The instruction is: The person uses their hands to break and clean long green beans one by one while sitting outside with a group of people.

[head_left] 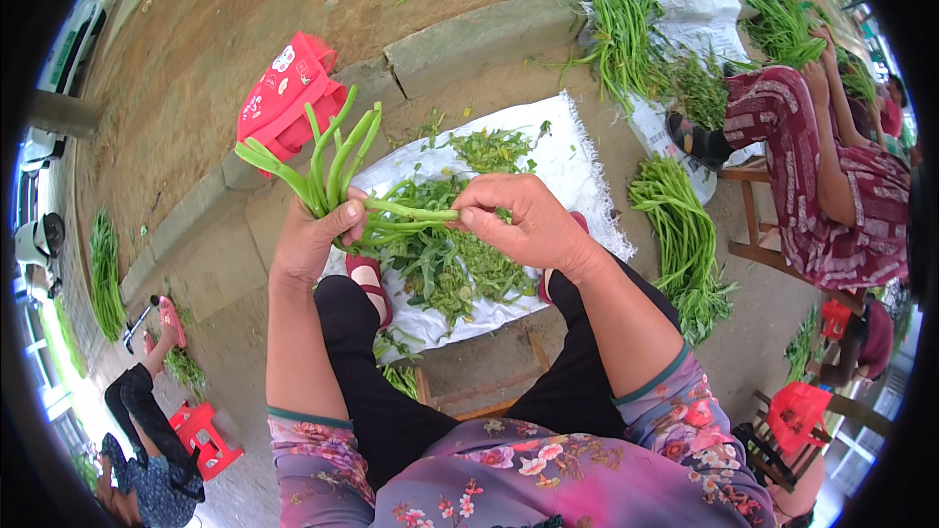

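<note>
My left hand point(315, 238) is closed around a bunch of thick green vegetable stems point(323, 161), whose bare ends fan up past the thumb. To its right, the thumb and forefinger of my right hand point(528, 223) pinch the end of a single green stem point(416, 212) that stretches across from the bunch. Beneath both hands, plucked leaves point(445, 274) lie loose on a white woven sheet point(577, 166) between my feet. The palm side of my left hand and the lower part of the bunch are partly hidden.
A red bag point(284, 103) leans by the concrete curb point(479, 44). Bundles of long greens point(675, 225) lie right of the sheet, with more greens point(611, 15) at the far right. A co-worker in a patterned maroon garment point(792, 166) sits at right. A red stool point(203, 440) stands at lower left.
</note>
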`<state>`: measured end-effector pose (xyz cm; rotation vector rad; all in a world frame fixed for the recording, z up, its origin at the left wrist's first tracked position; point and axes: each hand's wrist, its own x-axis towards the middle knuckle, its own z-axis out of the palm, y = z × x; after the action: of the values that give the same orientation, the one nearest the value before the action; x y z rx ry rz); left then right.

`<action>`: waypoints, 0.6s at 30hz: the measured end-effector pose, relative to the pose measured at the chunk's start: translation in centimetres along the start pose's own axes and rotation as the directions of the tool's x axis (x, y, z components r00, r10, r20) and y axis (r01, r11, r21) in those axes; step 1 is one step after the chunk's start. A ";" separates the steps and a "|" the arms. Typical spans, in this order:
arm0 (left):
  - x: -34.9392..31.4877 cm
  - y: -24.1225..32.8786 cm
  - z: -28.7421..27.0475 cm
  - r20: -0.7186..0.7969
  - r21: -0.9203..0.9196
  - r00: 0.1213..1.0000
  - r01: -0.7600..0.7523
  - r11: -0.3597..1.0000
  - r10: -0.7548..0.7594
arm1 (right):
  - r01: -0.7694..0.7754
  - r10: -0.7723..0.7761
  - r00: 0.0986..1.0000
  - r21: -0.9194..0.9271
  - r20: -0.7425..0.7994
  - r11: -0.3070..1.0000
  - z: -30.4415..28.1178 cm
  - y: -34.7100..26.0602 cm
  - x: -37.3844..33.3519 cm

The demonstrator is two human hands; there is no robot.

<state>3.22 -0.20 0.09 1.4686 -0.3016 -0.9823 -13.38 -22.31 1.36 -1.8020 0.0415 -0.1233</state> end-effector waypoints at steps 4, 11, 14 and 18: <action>-0.1 0.2 0.0 0.019 0.016 1.000 -0.011 1.000 0.010 | -0.210 0.216 0.976 0.331 0.018 0.920 0.5 0.0 -0.2; -0.2 0.4 -0.1 0.069 0.037 0.998 -0.015 0.999 0.013 | -0.334 0.380 0.924 0.598 0.053 0.728 0.2 0.2 0.3; -0.4 0.6 0.0 0.028 0.095 0.999 0.033 0.995 -0.036 | -0.373 0.416 0.907 0.573 0.060 0.730 0.0 0.7 -0.1; -0.4 0.8 0.4 0.035 0.141 0.998 0.050 0.989 -0.056 | -0.395 0.457 0.888 0.590 0.049 0.704 0.3 1.1 -0.2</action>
<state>3.00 -0.34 0.99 1.5929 -0.3677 -1.0514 -13.56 -22.27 0.25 -1.1164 0.4515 0.1035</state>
